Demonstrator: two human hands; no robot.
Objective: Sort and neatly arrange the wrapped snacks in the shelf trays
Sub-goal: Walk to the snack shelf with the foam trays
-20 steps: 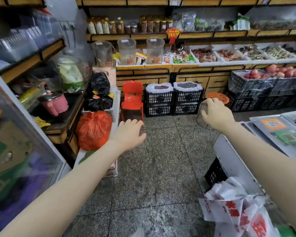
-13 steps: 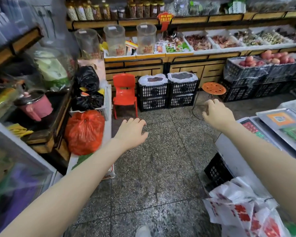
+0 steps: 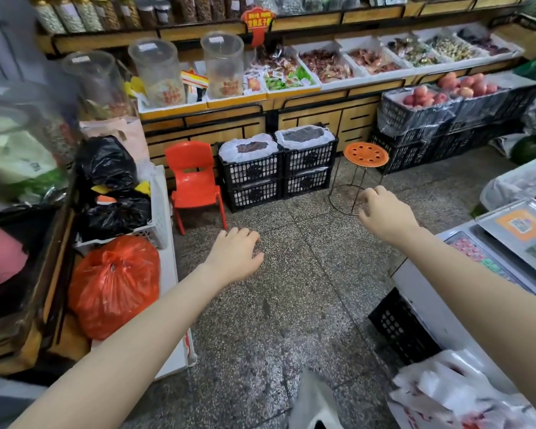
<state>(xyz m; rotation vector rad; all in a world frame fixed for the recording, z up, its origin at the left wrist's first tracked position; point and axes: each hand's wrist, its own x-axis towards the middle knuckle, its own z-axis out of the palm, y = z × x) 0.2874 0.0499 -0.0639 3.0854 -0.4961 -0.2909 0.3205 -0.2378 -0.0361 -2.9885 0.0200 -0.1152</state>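
- We have stepped nearer: the shelf trays (image 3: 338, 83) loom larger across the floor.
- Our left hand (image 3: 234, 257) and right hand (image 3: 384, 215) stay outstretched, fingers loosely curled, holding nothing.
- The wrapped snacks (image 3: 325, 65) lie in those trays, well out of reach; sorting seems not yet begun.

I see a speckled grey stone floor (image 3: 285, 305), a small red plastic chair (image 3: 195, 181), a round orange stool (image 3: 365, 154) and wood-fronted shelving (image 3: 322, 114) behind.
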